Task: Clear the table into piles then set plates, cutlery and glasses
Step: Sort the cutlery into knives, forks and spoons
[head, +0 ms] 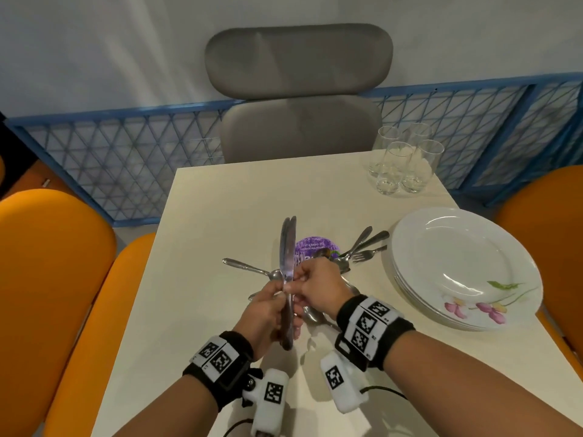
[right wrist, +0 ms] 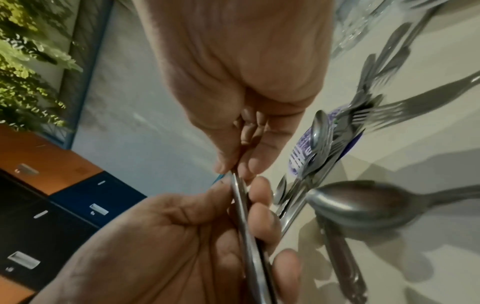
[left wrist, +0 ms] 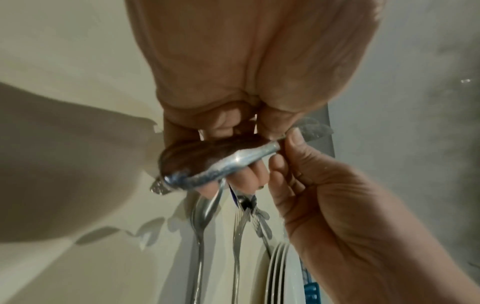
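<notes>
A bundle of table knives (head: 287,247) stands upright above the middle of the table, blades pointing away from me. My left hand (head: 274,305) grips the knife handles (left wrist: 213,160) from the left. My right hand (head: 304,283) pinches the bundle where the blades begin, thumb and fingertips (right wrist: 228,168) pressed on the metal. Loose spoons and forks (head: 353,253) lie on the table under and beyond the hands, partly hidden by them. A stack of white flowered plates (head: 463,266) sits at the right. Several clear glasses (head: 403,162) stand at the far right corner.
A round purple sticker (head: 315,246) lies under the cutlery heap. The cream table (head: 220,200) has a grey chair (head: 299,99) at its far end and orange chairs (head: 47,279) on both sides. A large spoon (right wrist: 363,203) lies close below my hands.
</notes>
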